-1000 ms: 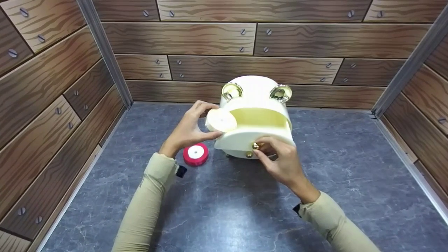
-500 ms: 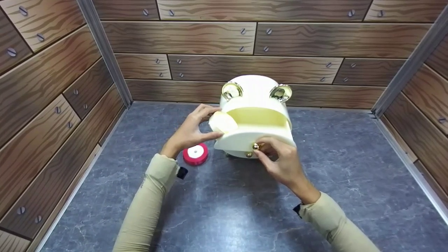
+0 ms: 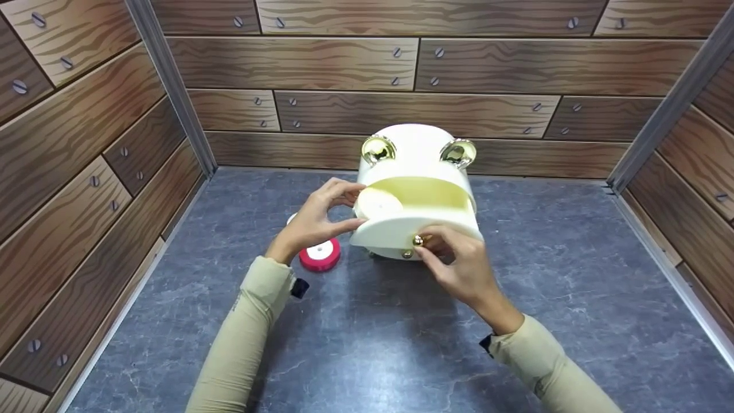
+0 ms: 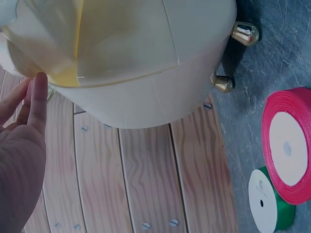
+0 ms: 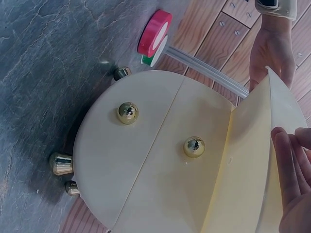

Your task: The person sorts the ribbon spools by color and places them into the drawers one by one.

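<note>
My right hand [image 3: 461, 264] pinches the gold knob [image 3: 418, 240] on the front of the pulled-out top drawer [image 3: 395, 230] of a white rounded drawer box. Inside that drawer, at its left end, lies a pale ribbon spool [image 3: 379, 203], washed out by glare. My left hand [image 3: 315, 217] is at the drawer's left side, thumb and fingers spread apart, fingertips right beside the spool. In the left wrist view its fingers [image 4: 38, 104] reach up to the drawer's edge. The right wrist view shows two more gold knobs, one upper [image 5: 194, 147] and one lower [image 5: 128, 113], on closed drawer fronts.
A red ribbon spool [image 3: 319, 256] lies on the grey marbled surface left of the box. Close to it is a green ribbon spool [image 4: 266, 199], mostly hidden behind my left hand in the head view. Gold ears [image 3: 378, 150] top the box; wood-patterned walls [image 3: 344, 63] surround the area.
The pale spool has moved right and down from my left hand into the drawer. My left hand has shifted slightly right, uncovering a bit of the green spool. The right hand stays on the knob.
</note>
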A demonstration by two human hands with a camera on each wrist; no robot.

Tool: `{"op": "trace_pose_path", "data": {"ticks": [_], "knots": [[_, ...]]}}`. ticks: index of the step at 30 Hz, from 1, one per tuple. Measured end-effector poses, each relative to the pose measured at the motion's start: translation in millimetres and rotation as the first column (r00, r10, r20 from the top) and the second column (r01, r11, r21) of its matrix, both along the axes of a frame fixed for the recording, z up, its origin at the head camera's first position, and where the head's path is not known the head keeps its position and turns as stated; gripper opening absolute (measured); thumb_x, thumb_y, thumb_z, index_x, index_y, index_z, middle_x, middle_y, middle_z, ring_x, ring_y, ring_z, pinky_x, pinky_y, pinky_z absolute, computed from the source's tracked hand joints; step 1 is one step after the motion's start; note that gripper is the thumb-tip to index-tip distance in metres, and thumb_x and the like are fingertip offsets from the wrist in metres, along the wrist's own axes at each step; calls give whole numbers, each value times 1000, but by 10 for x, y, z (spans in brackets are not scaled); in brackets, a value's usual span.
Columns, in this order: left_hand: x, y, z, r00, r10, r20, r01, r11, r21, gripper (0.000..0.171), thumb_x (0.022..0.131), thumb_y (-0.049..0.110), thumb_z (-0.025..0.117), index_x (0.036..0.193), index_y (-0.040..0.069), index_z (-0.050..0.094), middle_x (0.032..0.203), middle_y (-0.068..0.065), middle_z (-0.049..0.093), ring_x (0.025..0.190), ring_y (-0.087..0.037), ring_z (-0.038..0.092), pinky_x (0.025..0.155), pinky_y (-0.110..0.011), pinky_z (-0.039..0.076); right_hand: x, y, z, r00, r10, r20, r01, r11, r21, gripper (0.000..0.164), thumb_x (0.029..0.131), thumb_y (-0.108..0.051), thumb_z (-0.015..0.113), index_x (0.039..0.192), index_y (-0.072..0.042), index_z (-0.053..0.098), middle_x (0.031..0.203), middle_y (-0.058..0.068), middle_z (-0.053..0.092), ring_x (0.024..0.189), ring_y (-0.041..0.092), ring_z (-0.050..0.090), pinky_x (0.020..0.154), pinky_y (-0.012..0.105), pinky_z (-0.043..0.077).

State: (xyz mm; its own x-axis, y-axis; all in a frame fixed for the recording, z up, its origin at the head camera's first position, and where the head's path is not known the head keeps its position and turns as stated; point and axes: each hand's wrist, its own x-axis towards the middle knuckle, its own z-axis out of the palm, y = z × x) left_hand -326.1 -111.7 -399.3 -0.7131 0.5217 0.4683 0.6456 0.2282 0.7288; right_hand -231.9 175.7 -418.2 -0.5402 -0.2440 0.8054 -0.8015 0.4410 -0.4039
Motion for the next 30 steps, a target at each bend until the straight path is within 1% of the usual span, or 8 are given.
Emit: {"op": "trace_pose_path", "data": {"ticks": [6, 9, 14, 17, 20, 24, 30], "knots": [[8, 1, -8, 1000, 17, 3, -17, 1000, 15, 57, 89, 27, 84, 140, 12, 63, 122, -7, 60, 115, -18, 62, 107, -30, 52, -4, -5, -2, 1000, 0, 0, 0, 1000, 2, 30, 80, 8, 83, 106, -4, 74, 91, 5, 76, 71, 15, 72, 63, 17, 58], [-4, 8, -20, 1000, 19, -6, -19, 999, 37, 54, 89, 27, 84, 136, 10, 64, 120, -7, 62, 113, -18, 62, 105, -30, 53, 1, -2, -3, 1000, 1, 0, -1, 1000, 3, 30, 80, 8, 83, 106, -3, 74, 91, 6, 76, 71, 16, 72, 63, 17, 58], [-17, 26, -23, 999, 11, -38, -8, 998, 63, 47, 91, 21, 82, 132, 5, 65, 117, -10, 65, 110, -21, 64, 102, -31, 55, -2, 2, 16, 1000, 0, -1, 0, 1000, 11, 30, 80, 8, 83, 106, -3, 74, 92, 6, 76, 71, 16, 72, 64, 17, 58], [-17, 39, -8, 998, 7, -69, -3, 998, 60, 44, 92, 19, 80, 131, 3, 65, 117, -12, 66, 110, -23, 65, 101, -32, 55, -7, 4, 29, 1000, -3, -4, 3, 1000, 13, 30, 80, 8, 83, 105, -3, 74, 92, 6, 76, 72, 16, 72, 64, 18, 58], [-27, 47, -9, 997, 1, -82, 3, 999, 49, 41, 94, 19, 78, 130, 3, 66, 117, -12, 67, 110, -23, 65, 101, -32, 55, -3, 7, 26, 1000, -1, -3, 1, 1000, 7, 30, 79, 9, 83, 105, -3, 74, 91, 6, 76, 71, 16, 72, 64, 18, 59], [-38, 48, -24, 997, 2, -82, 1, 999, 39, 41, 95, 21, 77, 131, 4, 66, 118, -10, 68, 111, -21, 65, 101, -31, 55, 3, 7, 12, 1000, 5, 3, -5, 1000, -2, 30, 79, 9, 83, 105, -2, 74, 91, 6, 76, 71, 16, 73, 64, 17, 59], [-42, 36, -37, 998, -1, -67, 5, 998, 62, 43, 95, 20, 77, 133, 4, 65, 117, -9, 69, 111, -20, 65, 102, -32, 55, -13, 2, 8, 1000, 9, -14, -9, 1000, -5, 30, 79, 9, 82, 105, -4, 74, 91, 5, 76, 71, 16, 73, 64, 18, 58]]}}
